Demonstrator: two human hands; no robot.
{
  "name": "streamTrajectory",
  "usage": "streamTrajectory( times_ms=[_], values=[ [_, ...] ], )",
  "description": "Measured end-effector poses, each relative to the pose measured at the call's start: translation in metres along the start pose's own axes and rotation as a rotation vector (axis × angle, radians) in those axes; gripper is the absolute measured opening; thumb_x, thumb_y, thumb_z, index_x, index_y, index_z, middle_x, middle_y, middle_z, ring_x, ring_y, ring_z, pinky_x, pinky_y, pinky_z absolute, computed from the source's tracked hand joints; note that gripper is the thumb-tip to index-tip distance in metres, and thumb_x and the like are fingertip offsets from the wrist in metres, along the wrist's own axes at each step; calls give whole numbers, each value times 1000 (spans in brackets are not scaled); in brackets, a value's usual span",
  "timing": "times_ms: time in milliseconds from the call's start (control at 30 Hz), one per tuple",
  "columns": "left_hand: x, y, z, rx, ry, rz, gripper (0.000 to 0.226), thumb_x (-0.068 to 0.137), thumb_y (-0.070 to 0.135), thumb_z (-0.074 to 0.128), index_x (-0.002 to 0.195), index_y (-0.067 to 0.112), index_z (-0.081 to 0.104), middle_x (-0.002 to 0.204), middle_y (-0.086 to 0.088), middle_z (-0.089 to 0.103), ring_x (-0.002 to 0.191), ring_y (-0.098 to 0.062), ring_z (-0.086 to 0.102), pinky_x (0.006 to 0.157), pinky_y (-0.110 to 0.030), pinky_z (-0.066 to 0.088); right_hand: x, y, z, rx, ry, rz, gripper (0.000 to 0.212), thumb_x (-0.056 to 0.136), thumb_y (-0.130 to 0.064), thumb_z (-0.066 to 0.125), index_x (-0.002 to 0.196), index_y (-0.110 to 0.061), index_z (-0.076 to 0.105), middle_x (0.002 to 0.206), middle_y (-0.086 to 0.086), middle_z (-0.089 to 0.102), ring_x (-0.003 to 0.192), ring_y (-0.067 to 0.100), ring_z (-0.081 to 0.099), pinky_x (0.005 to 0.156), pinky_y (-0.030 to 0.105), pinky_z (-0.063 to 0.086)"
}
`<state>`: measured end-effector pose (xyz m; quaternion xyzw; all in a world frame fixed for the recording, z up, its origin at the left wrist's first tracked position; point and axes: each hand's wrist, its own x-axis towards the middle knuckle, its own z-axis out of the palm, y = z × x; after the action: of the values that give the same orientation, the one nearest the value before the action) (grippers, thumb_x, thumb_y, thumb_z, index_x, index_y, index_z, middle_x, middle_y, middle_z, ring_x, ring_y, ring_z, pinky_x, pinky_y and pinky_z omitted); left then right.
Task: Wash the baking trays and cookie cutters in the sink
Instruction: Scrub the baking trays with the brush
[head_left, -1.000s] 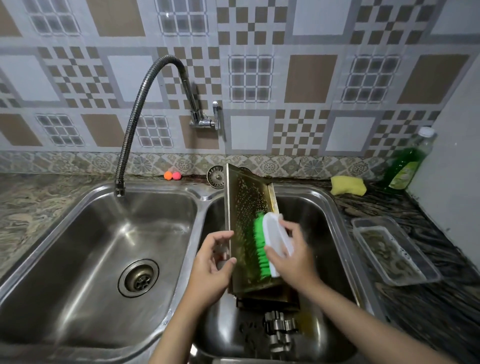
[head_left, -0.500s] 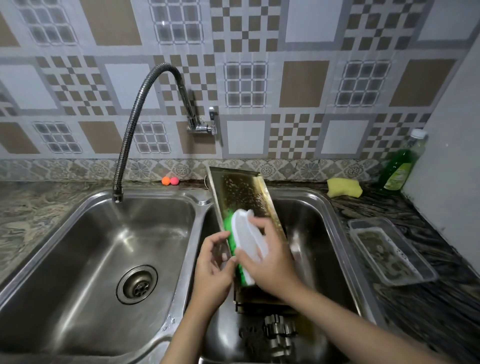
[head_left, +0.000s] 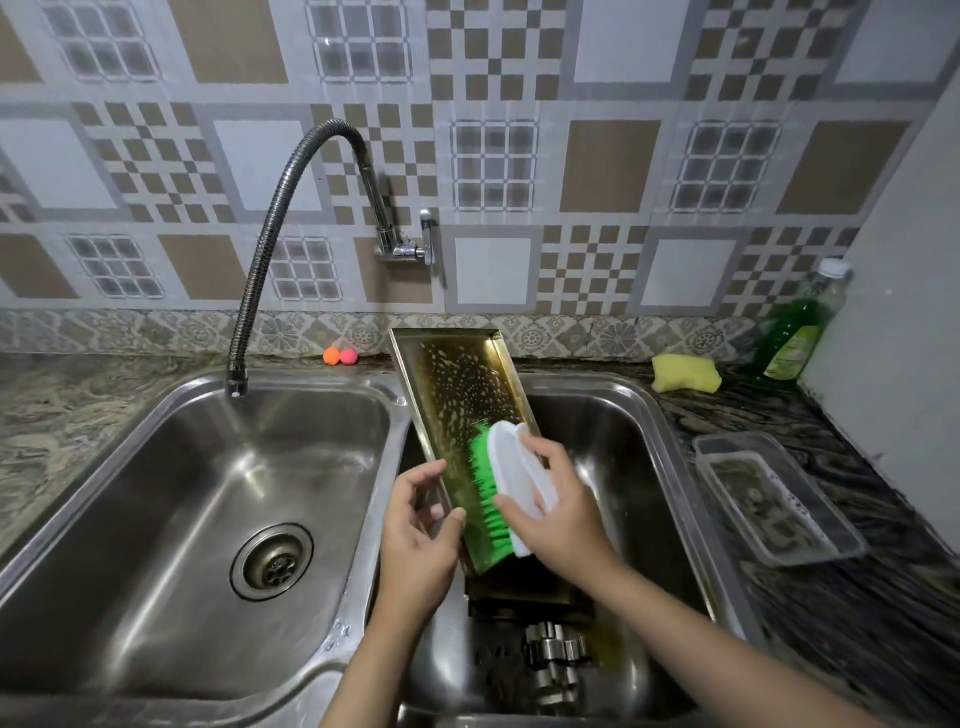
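A soapy golden baking tray (head_left: 460, 387) stands tilted on end in the right sink basin (head_left: 660, 467), its top leaning toward the wall. My left hand (head_left: 418, 530) holds the tray's lower left edge, thumb on the rim. My right hand (head_left: 558, 512) grips a white scrub brush (head_left: 519, 462) whose green bristles press on the tray's lower inside face. Below it lies another dark tray (head_left: 519, 597), and metal cookie cutters (head_left: 556, 654) sit on the basin floor.
The left basin (head_left: 156, 519) has a drain (head_left: 271, 561) under a flexible faucet (head_left: 270, 244). On the right counter stand a clear plastic container (head_left: 779, 499), a yellow sponge (head_left: 685, 373) and a green soap bottle (head_left: 800, 322). Two small orange and pink balls (head_left: 340, 356) lie by the wall.
The tray has turned to show more of its inside face. The brush went to the tray's left edge half a second ago and has moved back right and slightly up.
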<state>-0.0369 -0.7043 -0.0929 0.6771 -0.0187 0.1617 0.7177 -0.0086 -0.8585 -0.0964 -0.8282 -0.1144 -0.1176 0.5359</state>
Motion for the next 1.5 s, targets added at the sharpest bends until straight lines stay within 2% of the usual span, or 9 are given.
streamTrajectory(
  times_ms=[133, 233, 500, 633, 867, 1033, 1267, 1367, 1500],
  values=[
    [3, -2, -17, 60, -6, -39, 46, 82, -15, 54, 109, 21, 54, 112, 1, 59, 87, 2, 60, 78, -11, 46, 25, 6, -38, 36, 126, 33, 63, 76, -6, 77, 125, -35, 51, 117, -19, 57, 100, -7, 54, 91, 29, 53],
    [6, -5, -31, 93, -42, -56, 50, 83, -21, 50, 110, 21, 55, 117, -4, 57, 78, -9, 56, 74, -14, 47, 40, -4, -70, 15, 124, -17, 62, 77, -6, 76, 127, -37, 55, 104, 19, 61, 76, 3, 52, 84, 19, 50],
    [15, -9, -47, -68, -142, -195, 44, 79, -13, 61, 115, 13, 55, 114, -5, 58, 75, 2, 59, 69, -18, 51, 29, 19, -88, -123, -164, 109, 42, 68, -41, 78, 105, -56, 65, 118, 0, 54, 106, 4, 55, 82, 10, 40],
    [17, -17, -49, -185, -214, -328, 61, 56, 17, 74, 114, 20, 57, 118, 0, 61, 91, -9, 57, 70, -26, 51, 23, 24, -75, 46, -150, 159, 37, 73, -21, 81, 101, -43, 71, 113, -7, 68, 103, -4, 59, 92, 12, 43],
    [17, -38, -34, 172, -134, -332, 34, 78, 5, 64, 104, 26, 58, 117, -5, 61, 109, -18, 58, 96, -38, 49, 14, 23, -57, 221, 87, 251, 37, 80, 4, 69, 94, -30, 75, 104, 25, 63, 84, 23, 61, 77, 19, 51],
    [16, -11, 12, 225, -213, -201, 26, 85, 19, 64, 106, 33, 58, 119, 1, 60, 115, -14, 55, 99, -31, 45, -2, 16, -39, 168, 145, 206, 43, 79, 4, 69, 83, -39, 72, 69, -3, 51, 61, -3, 50, 65, 4, 40],
    [18, 22, 45, -92, -500, -470, 33, 97, 46, 32, 118, 37, 56, 110, 13, 65, 103, -7, 62, 80, -25, 51, -24, 14, -32, 175, 42, 89, 31, 78, -8, 71, 92, -35, 72, 91, -3, 73, 83, 8, 62, 78, 11, 47],
    [19, 8, 38, -100, -471, -464, 51, 87, 68, 38, 123, 39, 58, 134, 6, 56, 126, -13, 51, 107, -40, 40, -21, 14, -36, 267, -10, 65, 24, 83, -15, 66, 105, -25, 69, 108, -8, 69, 107, 3, 61, 86, 10, 45],
    [10, -9, 30, -21, -328, -313, 33, 83, 21, 64, 115, 29, 61, 129, -2, 59, 120, -12, 54, 102, -31, 43, -17, 19, -38, 327, 3, 94, 36, 77, -22, 69, 111, -24, 57, 113, -10, 62, 105, 10, 61, 82, 19, 50]
  ],
)
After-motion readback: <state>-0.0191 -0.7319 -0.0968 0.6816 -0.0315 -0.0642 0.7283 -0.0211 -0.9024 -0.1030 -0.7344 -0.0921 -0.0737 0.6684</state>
